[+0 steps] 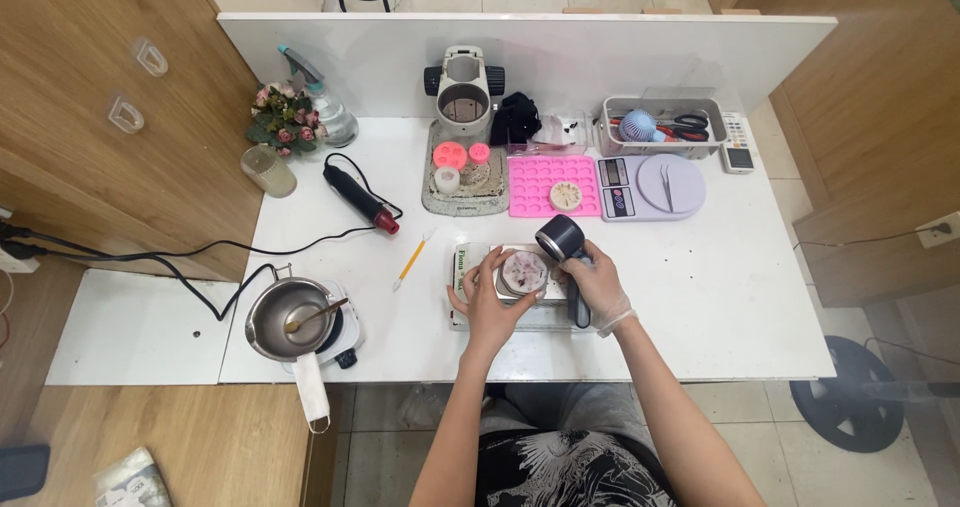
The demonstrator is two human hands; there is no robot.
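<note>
A: What do the hands grip?

B: The right hand (pixel 600 285), in a thin clear glove, is wrapped around the handle of a dark grey heat gun (pixel 566 252), its round nozzle tilted over a small round glass jar of pale wax with pinkish flecks (pixel 523 272). The bare left hand (pixel 487 302) cups the jar's left side, fingers curled against the glass.

A: Where does the jar stand?

B: On a flat silver-white tray (pixel 465 312) at the near middle of the white table (pixel 700 297).

A: What lies around it?

B: A yellow-handled pick (pixel 411 263) just to the left; farther left, a steel melting pot with a spoon (pixel 290 317) on a small hotplate. Behind are a pink silicone mould tray (pixel 553 185), a lilac digital scale with tweezers (pixel 655 186) and a second, black-and-red heat gun (pixel 358 200).

A: How far along is the work?

B: Judging by the filled, decorated jar, pouring seems done; the surface finishing appears to be in hand.
</note>
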